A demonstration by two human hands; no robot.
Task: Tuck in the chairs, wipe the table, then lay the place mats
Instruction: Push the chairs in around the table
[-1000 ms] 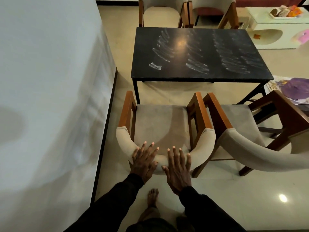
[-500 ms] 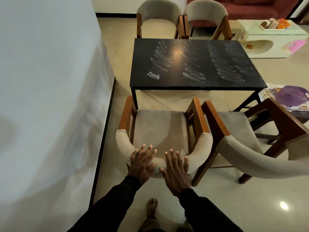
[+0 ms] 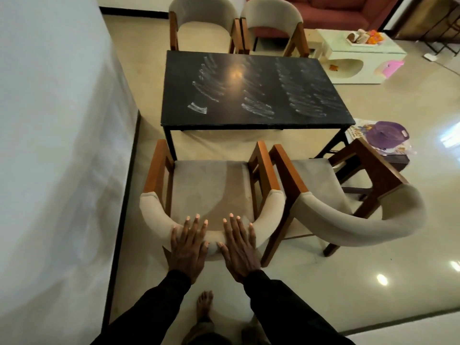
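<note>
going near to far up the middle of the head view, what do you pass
bare foot → left hand and right hand flat on the near chair's backrest → seat → black table → far left chair level with far right chair → red sofa

Both hands lie flat on the near chair's point(image 3: 211, 195) padded back — left hand point(image 3: 187, 247), right hand point(image 3: 239, 249), fingers straight. The smeared black table point(image 3: 254, 93) stands just beyond; a second chair point(image 3: 348, 195) sits beside, angled.

I have one head-mounted view: it faces forward and steeply down, the curved beige padded chair back point(image 3: 154, 215) close below, the black rectangular table point(image 3: 224, 115) farther ahead.
</note>
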